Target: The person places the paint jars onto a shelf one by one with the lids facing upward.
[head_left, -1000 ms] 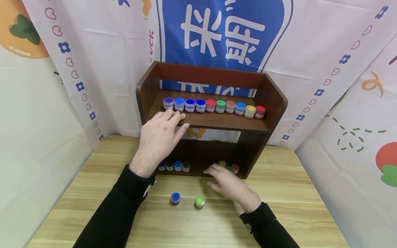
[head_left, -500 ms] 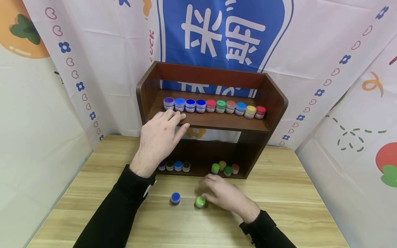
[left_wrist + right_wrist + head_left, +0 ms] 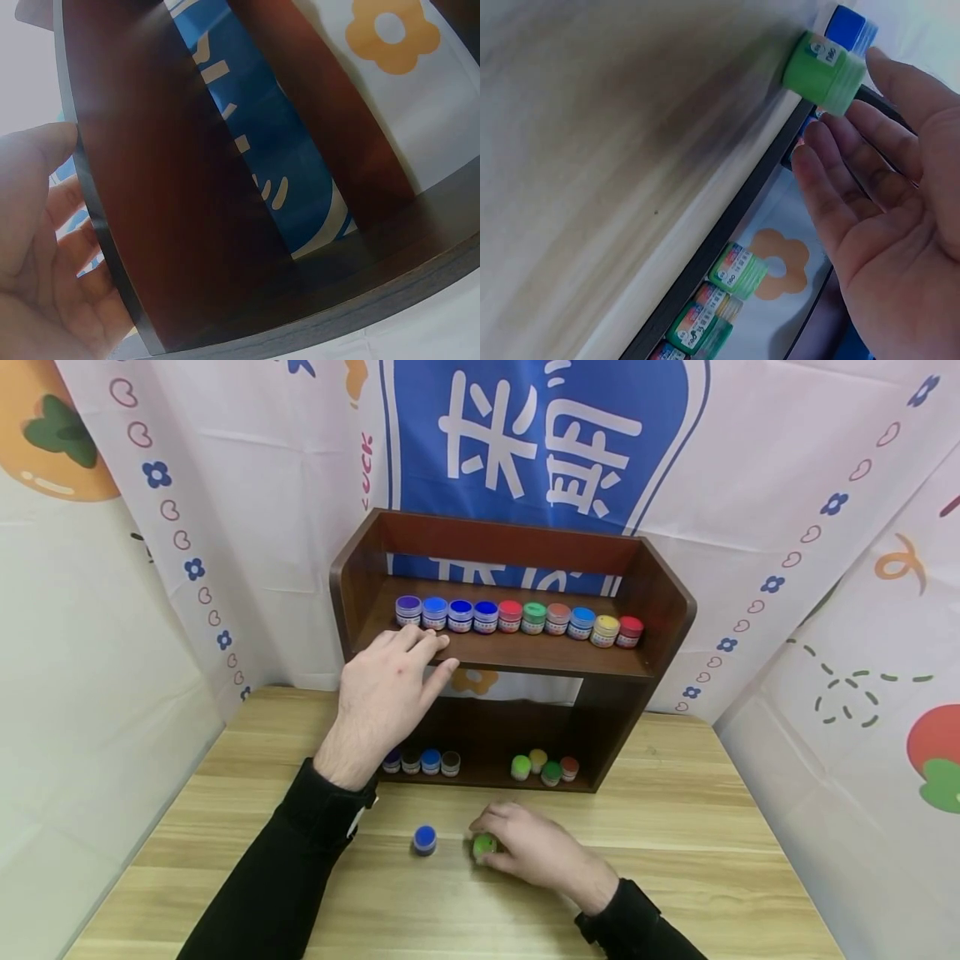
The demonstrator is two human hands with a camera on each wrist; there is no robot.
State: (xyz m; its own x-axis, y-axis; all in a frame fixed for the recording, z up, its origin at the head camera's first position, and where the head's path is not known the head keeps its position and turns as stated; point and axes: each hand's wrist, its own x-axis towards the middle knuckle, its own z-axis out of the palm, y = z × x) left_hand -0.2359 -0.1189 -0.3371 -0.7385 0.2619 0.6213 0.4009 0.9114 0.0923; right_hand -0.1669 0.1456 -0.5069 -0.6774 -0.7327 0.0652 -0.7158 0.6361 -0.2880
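Observation:
My right hand (image 3: pixel 536 852) is low over the table with thumb and forefinger around a light green paint jar (image 3: pixel 483 846). In the right wrist view, thumb and forefinger pinch that green jar (image 3: pixel 825 71) at its clear end; the other fingers extend loosely. To its left stands a blue paint jar (image 3: pixel 424 840) on the wood. My left hand (image 3: pixel 386 689) rests on the front edge of the upper board of the dark brown shelf (image 3: pixel 540 656), fingers spread. The left wrist view shows the thumb of this hand (image 3: pixel 34 255) against the edge.
Along the upper board stands a row of several paint jars (image 3: pixel 510 616). On the lower level, several jars (image 3: pixel 431 762) line up at the left and a light green jar (image 3: pixel 521 767) stands among others at the right. A printed cloth (image 3: pixel 300 568) hangs behind.
My right hand has drawn back from the lower shelf, uncovering the light green jar there, and moved to the green jar on the table. My left hand stays put.

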